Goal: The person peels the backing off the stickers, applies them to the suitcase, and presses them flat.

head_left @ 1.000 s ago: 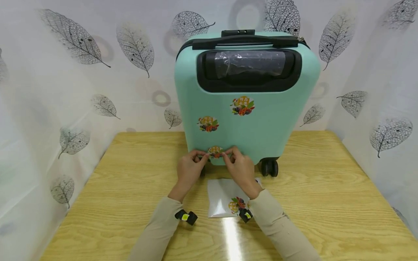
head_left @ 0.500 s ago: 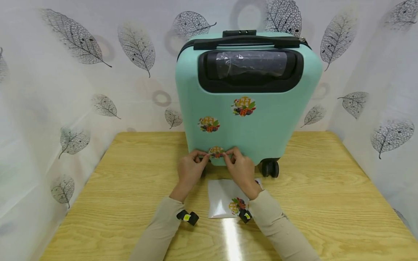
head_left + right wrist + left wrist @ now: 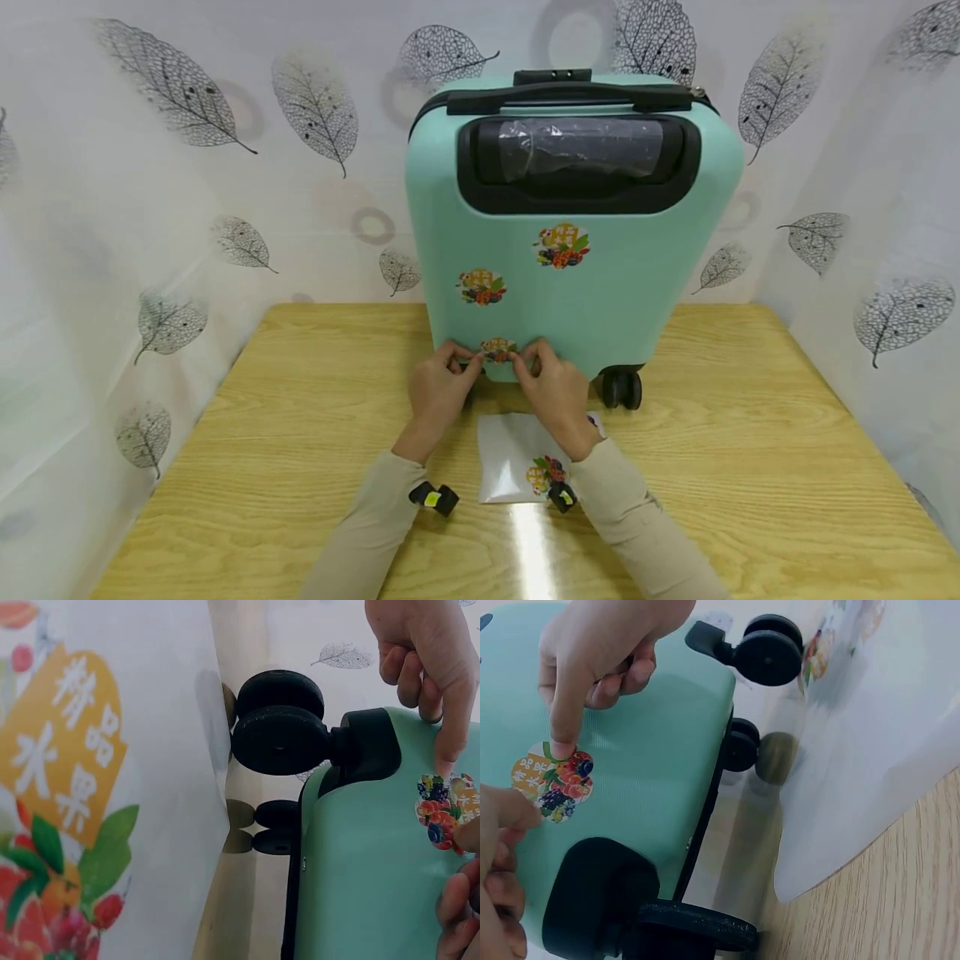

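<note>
Left hand (image 3: 441, 390) and right hand (image 3: 557, 393), fingers closed, pinch one sticker (image 3: 498, 347) near one suitcase's (image 3: 592, 312) bottom edge; two upper stickers (image 3: 562, 247) sit higher; one sheet (image 3: 504, 454) lies on the counter (image 3: 330, 400).

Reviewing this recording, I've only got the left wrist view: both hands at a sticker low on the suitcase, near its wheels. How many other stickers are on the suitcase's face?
Observer: Two. The head view shows a middle sticker and an upper sticker higher on the suitcase.
Reviewer: And what's near the top, above those?
Observer: A recessed black handle with clear film over part of it.
Reviewer: My view cuts the arms off. Bare or covered?
Observer: Covered: beige sleeves on both forearms.
</note>
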Tool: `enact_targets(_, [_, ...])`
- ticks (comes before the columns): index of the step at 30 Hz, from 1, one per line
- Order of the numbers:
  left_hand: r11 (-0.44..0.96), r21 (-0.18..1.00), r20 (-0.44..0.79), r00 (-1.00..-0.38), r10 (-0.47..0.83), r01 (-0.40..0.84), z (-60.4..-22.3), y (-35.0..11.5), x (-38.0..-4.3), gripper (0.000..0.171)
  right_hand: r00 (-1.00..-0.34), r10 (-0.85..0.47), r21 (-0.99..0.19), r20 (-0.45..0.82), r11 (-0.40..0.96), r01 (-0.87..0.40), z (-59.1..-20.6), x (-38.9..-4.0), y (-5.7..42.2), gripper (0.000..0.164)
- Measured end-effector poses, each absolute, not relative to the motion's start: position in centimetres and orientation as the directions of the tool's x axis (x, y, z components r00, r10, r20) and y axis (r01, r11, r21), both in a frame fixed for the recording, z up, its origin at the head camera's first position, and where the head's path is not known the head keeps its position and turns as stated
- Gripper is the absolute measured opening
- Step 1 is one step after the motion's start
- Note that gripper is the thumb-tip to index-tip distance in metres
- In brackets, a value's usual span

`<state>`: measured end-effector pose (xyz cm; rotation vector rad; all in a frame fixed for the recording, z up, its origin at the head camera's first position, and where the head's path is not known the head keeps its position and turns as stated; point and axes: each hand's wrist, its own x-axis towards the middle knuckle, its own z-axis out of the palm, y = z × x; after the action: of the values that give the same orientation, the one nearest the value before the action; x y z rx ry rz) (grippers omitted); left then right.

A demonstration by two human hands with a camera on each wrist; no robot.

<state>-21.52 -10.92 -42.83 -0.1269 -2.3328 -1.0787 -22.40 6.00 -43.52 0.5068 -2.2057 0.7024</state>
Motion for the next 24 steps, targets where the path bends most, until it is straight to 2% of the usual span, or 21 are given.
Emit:
enact_targets(4, [0.669,0.657,0.553,-0.825,-0.116,0.347,-42.8,-11.0,-21.5,0.016,-0.631,-0.152,-0.317,0.761,0.761,-0.566,-43.3,-22.2,6.3,0.026])
enact_targets(11, [0.673,0.563,0.645,-0.764,0.003,0.479,-42.9,-11.0,-21.4,0.016,-0.754,-0.222,-0.442,0.618,0.695,-0.567,-42.6,-21.4,6.7,0.014])
enact_targets(15, [0.666,0.552,0.638,-0.768,0.050,0.502,-42.8,-10.8,-21.2,0.014,-0.799,-0.241,-0.490,0.551,0.681,-0.544,-42.3,-21.1,6.5,0.014])
enact_targets(24, [0.648,0.548,0.608,-0.784,0.126,0.529,-42.7,-10.5,-20.9,0.012,-0.831,-0.279,-0.540,0.482,0.652,-0.532,-41.5,-20.9,6.4,0.015])
